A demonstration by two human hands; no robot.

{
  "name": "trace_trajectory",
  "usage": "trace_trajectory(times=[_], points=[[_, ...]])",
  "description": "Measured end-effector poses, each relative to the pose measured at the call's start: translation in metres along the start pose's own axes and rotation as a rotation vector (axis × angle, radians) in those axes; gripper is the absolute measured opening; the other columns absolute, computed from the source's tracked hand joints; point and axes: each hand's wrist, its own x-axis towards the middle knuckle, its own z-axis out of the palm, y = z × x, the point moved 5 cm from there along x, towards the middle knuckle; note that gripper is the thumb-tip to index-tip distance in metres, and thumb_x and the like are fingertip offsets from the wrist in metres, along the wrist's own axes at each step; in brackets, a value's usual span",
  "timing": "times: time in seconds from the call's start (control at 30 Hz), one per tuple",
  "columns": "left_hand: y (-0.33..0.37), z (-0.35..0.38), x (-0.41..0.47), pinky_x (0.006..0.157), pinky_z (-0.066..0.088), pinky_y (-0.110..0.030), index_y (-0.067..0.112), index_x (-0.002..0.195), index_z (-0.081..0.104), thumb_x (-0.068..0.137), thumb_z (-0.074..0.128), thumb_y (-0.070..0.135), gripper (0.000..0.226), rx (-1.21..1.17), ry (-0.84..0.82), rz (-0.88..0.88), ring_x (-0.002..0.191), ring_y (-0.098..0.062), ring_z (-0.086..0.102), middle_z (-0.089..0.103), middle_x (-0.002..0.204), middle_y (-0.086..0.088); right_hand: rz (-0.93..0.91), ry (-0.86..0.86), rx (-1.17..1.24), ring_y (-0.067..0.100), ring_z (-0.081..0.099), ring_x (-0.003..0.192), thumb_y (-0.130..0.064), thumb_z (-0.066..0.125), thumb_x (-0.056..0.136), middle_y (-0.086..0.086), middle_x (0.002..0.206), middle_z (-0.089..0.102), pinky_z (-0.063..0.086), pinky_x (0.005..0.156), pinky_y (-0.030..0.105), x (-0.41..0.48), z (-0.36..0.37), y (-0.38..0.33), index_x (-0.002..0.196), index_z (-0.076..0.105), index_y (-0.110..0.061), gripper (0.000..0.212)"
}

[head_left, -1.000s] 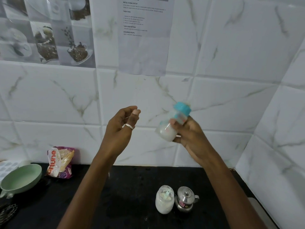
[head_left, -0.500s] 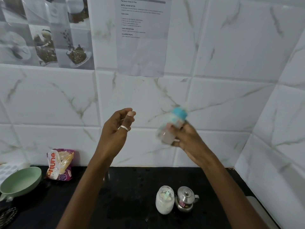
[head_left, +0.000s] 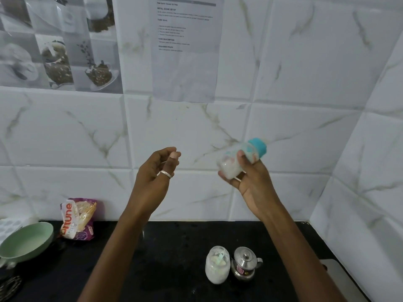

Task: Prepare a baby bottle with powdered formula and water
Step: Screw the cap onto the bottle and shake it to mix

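Observation:
My right hand (head_left: 250, 184) is raised in front of the tiled wall, gripping a small baby bottle (head_left: 239, 161) with a teal cap and white liquid inside; the bottle is tilted, cap up and to the right, and slightly blurred. My left hand (head_left: 154, 173) is held up beside it, fingers loosely curled, a ring on one finger, holding nothing. On the black counter below stand a clear jar of white powder (head_left: 217, 268) and, right next to it, a small steel lidded pot (head_left: 245, 267).
A green bowl (head_left: 26, 243) sits at the counter's left edge, with a purple-and-white snack packet (head_left: 76, 219) leaning on the wall behind it. A printed sheet (head_left: 185, 49) is taped to the wall. A white edge (head_left: 340, 277) lies at the counter's right.
The bottle has shifted in my right hand, dipping left half a second ago and now swung up to the right. My left hand has barely moved.

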Motion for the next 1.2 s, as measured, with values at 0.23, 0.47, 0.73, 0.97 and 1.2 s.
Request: trace_trajectory(times=[0.23,0.47,0.73,0.97,1.2], points=[[0.0,0.001,-0.001,0.102,0.056,-0.038,0.037,0.123,0.066,0.09,0.055,0.061,0.043,-0.003,0.001,-0.004,0.115,-0.005,0.069,0.073,0.119,0.019,0.05,-0.028,-0.153,0.031,0.07,0.117,-0.035,0.078,0.08,0.014,0.128,0.068,0.06,0.091,0.051,-0.003,-0.004,0.002,0.13,0.058,-0.014,0.058],[0.001,0.002,0.0,0.102,0.056,-0.039,0.034,0.123,0.067,0.089,0.055,0.059,0.044,-0.011,0.008,0.004,0.113,-0.004,0.07,0.074,0.117,0.019,0.074,-0.13,-0.402,0.026,0.071,0.114,-0.031,0.082,0.082,0.015,0.129,0.068,0.06,0.091,0.046,-0.008,-0.004,0.012,0.129,0.058,-0.016,0.055],[-0.001,0.004,0.001,0.104,0.056,-0.04,0.035,0.122,0.067,0.089,0.055,0.06,0.043,0.005,0.0,0.0,0.115,-0.005,0.069,0.074,0.118,0.02,0.066,-0.091,-0.43,0.024,0.07,0.116,-0.034,0.076,0.077,0.012,0.128,0.068,0.061,0.089,0.043,-0.006,-0.005,0.005,0.127,0.059,-0.019,0.055],[-0.001,0.004,0.001,0.103,0.056,-0.041,0.036,0.121,0.067,0.089,0.055,0.06,0.042,0.006,-0.005,0.002,0.115,-0.006,0.069,0.074,0.118,0.019,-0.028,0.029,-0.204,0.029,0.072,0.113,-0.034,0.073,0.081,0.016,0.125,0.069,0.059,0.094,0.053,0.001,-0.011,-0.011,0.127,0.057,-0.016,0.052],[0.003,0.008,0.001,0.101,0.057,-0.038,0.033,0.125,0.066,0.089,0.054,0.06,0.047,0.012,-0.017,0.012,0.114,-0.005,0.069,0.074,0.119,0.016,-0.108,0.121,0.033,0.031,0.07,0.115,-0.031,0.071,0.083,0.011,0.125,0.068,0.059,0.092,0.055,0.001,-0.02,-0.022,0.129,0.056,-0.015,0.051]])
